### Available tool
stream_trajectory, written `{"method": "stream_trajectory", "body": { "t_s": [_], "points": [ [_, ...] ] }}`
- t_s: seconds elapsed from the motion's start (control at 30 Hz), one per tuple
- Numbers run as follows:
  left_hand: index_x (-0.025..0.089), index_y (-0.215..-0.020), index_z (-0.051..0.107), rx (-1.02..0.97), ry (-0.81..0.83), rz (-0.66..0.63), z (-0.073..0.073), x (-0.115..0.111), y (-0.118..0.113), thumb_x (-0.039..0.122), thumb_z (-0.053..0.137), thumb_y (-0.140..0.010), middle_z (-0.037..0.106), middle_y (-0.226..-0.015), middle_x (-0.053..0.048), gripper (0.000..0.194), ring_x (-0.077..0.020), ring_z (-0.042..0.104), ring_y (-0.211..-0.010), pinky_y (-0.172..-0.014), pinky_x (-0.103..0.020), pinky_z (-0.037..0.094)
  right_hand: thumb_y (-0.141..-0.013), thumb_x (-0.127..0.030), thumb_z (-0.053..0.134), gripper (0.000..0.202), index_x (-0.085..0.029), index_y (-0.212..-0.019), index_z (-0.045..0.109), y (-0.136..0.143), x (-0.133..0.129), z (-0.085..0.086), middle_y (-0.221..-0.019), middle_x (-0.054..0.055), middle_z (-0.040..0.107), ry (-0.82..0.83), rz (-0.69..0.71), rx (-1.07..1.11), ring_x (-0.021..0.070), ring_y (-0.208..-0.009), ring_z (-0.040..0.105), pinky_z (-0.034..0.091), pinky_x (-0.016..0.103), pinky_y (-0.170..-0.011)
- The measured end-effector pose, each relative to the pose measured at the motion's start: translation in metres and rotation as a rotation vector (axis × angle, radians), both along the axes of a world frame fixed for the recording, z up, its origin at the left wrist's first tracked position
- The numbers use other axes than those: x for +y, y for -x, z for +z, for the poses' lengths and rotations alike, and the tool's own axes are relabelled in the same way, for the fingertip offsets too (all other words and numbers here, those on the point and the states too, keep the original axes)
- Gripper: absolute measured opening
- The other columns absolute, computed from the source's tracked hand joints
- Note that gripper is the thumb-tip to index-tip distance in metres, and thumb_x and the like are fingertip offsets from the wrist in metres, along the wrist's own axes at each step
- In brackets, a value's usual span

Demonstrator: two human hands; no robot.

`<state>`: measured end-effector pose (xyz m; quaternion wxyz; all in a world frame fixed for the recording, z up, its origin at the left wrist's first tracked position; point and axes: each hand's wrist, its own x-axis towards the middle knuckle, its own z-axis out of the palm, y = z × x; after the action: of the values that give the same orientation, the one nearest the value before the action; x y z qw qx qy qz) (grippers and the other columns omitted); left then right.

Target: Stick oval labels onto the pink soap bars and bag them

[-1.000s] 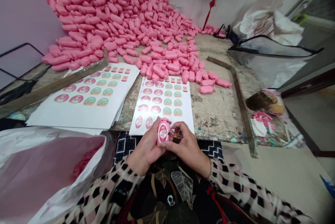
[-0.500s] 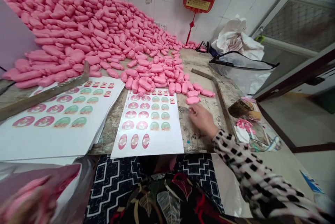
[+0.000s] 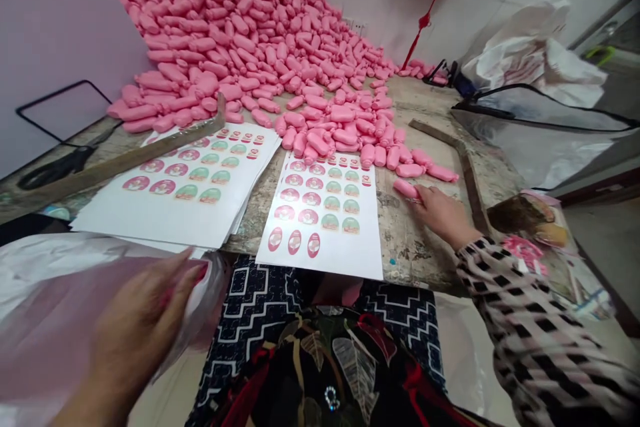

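Observation:
My right hand (image 3: 440, 210) pinches the end of a pink bottle-shaped piece (image 3: 406, 188) over the worn table, right of a sticker sheet (image 3: 320, 214). My left hand (image 3: 137, 320) is at the lower left, over the mouth of a plastic bag (image 3: 45, 307), its fingers apart; something pink shows behind them, and I see nothing gripped. Several loose pink pieces (image 3: 345, 114) lie just behind the sticker sheet and overlap its top edge. A stack of more sticker sheets (image 3: 165, 214) lies to the left.
A big heap of pink pieces (image 3: 225, 27) rises against the wall. A wooden strip (image 3: 115, 164) lies across the left sheets, with black scissors (image 3: 60, 164) beside it. Another wooden strip (image 3: 470, 174) borders the right. Clear and white bags (image 3: 540, 67) sit at the back right.
The view has shifted left. My right hand now has a pink piece between its fingertips. My left hand, blurred and with pink at it before, has moved up to the bag's opening and its fingers are apart.

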<state>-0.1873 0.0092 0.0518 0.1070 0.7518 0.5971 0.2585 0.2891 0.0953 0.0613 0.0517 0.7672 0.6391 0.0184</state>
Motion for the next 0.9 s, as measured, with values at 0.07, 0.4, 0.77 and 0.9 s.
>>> {"method": "stream_trajectory", "body": {
  "t_s": [0.07, 0.4, 0.77, 0.9],
  "points": [
    [0.035, -0.128, 0.043, -0.027, -0.043, -0.064, 0.006, 0.003, -0.034, 0.032, 0.049, -0.085, 0.058, -0.121, -0.002, 0.044, -0.0281, 0.053, -0.110, -0.095, -0.047, 0.040, -0.087, -0.037, 0.042, 0.040, -0.020, -0.121, 0.052, 0.022, -0.019, 0.008, -0.111, 0.012, 0.061, -0.071, 0.051, 0.182, 0.0245, -0.089, 0.059, 0.043, 0.033, -0.070],
    [0.021, -0.114, 0.060, -0.687, 1.009, -0.624, 0.017, 0.009, -0.137, 0.030, 0.065, -0.072, 0.068, -0.094, -0.006, 0.044, -0.0219, 0.063, -0.082, -0.070, -0.030, 0.048, -0.081, -0.030, 0.056, 0.027, -0.029, -0.108, 0.060, 0.151, -0.095, 0.052, -0.093, -0.001, 0.064, 0.248, 0.577, 1.030, 0.0136, -0.080, 0.058, 0.045, 0.026, -0.072],
    [0.033, -0.107, 0.064, -0.338, 0.451, -0.179, -0.003, 0.013, -0.124, 0.041, 0.059, -0.076, 0.066, -0.098, -0.001, 0.032, -0.0221, 0.060, -0.089, -0.085, -0.033, 0.042, -0.090, -0.036, 0.042, 0.021, -0.025, -0.095, 0.060, 0.159, -0.057, -0.033, -0.090, 0.000, 0.058, -0.155, 0.230, 0.568, 0.0142, -0.080, 0.056, 0.038, 0.025, -0.065],
    [0.024, -0.105, 0.063, -0.046, 0.314, -0.280, -0.013, 0.016, -0.126, 0.041, 0.048, -0.083, 0.057, -0.119, -0.008, 0.032, -0.0241, 0.056, -0.102, -0.091, -0.036, 0.040, -0.091, -0.036, 0.040, 0.022, -0.025, -0.093, 0.059, 0.165, -0.054, -0.030, -0.091, 0.001, 0.057, -0.156, 0.257, 0.449, 0.0140, -0.077, 0.055, 0.035, 0.025, -0.060]
  ]
}}
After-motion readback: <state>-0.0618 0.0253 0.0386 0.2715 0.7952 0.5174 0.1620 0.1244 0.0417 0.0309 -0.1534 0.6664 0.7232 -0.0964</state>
